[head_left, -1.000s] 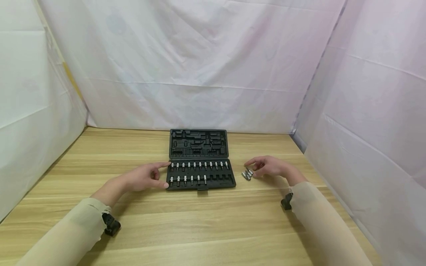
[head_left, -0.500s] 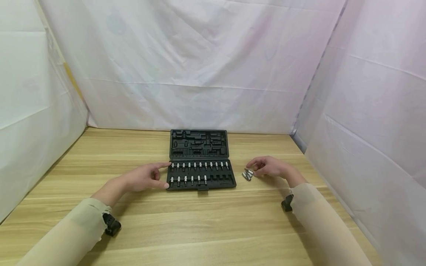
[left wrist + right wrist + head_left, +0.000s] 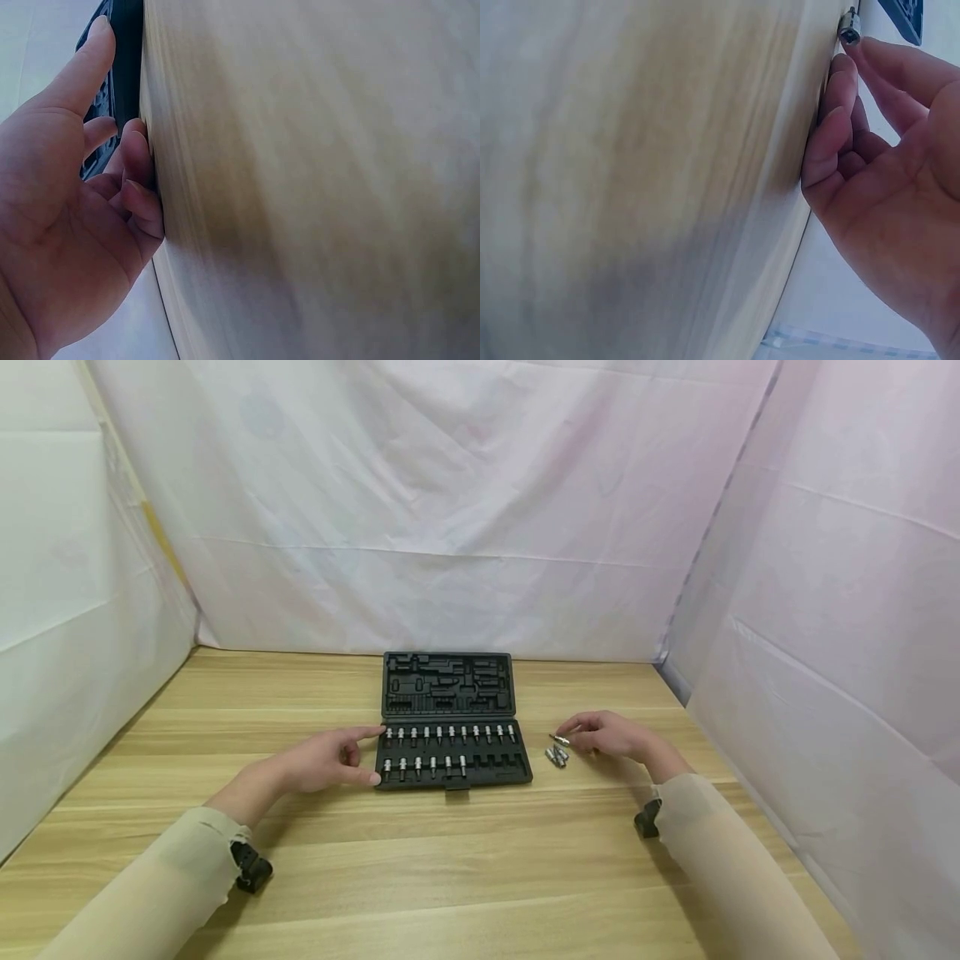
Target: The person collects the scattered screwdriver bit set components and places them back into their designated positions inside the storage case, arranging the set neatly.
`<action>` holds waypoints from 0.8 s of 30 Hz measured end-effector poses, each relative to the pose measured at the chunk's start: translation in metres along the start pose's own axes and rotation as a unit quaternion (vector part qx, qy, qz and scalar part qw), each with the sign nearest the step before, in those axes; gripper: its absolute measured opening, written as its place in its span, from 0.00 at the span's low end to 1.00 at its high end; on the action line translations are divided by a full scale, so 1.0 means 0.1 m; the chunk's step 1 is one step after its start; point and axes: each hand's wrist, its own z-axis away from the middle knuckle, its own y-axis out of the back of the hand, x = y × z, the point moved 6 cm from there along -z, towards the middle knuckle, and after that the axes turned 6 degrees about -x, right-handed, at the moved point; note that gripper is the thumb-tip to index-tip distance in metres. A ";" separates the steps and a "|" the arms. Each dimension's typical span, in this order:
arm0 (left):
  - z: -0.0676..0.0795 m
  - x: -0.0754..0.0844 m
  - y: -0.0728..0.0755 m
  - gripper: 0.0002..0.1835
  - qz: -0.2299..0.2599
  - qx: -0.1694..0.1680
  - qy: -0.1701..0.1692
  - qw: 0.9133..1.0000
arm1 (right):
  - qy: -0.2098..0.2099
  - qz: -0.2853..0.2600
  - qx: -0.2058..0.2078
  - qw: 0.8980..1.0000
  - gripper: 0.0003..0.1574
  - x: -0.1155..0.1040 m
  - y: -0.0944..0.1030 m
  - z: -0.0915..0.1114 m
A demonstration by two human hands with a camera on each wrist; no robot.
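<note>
Near the back edge of the worktop [image 3: 450, 877], about midway between its side edges, an open black case [image 3: 492, 774] holds two rows of bit sockets [image 3: 417, 765], the front row filled only partway from the left. The left hand [image 3: 321, 762] spreads thumb and index finger wide against the case's left side. Towards the worktop's right edge, the right hand [image 3: 613, 737] pinches one bit socket [image 3: 561, 740] at its fingertips, just behind a small loose pile [image 3: 557, 757].
</note>
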 end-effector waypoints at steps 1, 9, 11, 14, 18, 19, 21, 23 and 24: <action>0.00 0.00 0.00 0.52 -0.001 0.000 0.000 1.000 | 0.000 0.001 0.000 1.000 0.21 0.00 0.00 0.00; 0.00 0.01 0.00 0.52 0.005 0.000 0.000 1.000 | 0.007 0.009 0.020 1.000 0.20 -0.04 0.01 0.00; 0.01 0.01 0.00 0.52 0.006 -0.001 0.000 1.000 | 0.006 0.013 0.028 1.000 0.18 -0.03 0.01 0.00; 0.01 0.01 -0.01 0.53 0.006 -0.001 -0.001 1.000 | 0.001 0.017 0.038 0.999 0.16 -0.02 0.03 0.00; 0.01 0.02 -0.01 0.52 0.009 -0.002 0.001 1.000 | 0.004 0.023 0.051 0.998 0.14 0.01 0.04 0.00; 0.01 0.02 -0.01 0.52 0.010 -0.002 0.002 1.000 | 0.006 0.020 0.054 0.998 0.14 0.02 0.05 0.00; 0.01 0.02 -0.01 0.52 0.012 -0.002 0.003 1.000 | 0.001 0.001 0.063 0.998 0.14 0.04 0.06 0.01; 0.01 0.02 -0.01 0.52 0.014 -0.002 0.005 1.000 | 0.002 -0.026 0.070 0.997 0.14 0.05 0.08 0.02; 0.01 0.02 -0.01 0.52 0.014 -0.002 0.005 1.000 | 0.005 -0.036 0.076 0.996 0.15 0.04 0.10 0.02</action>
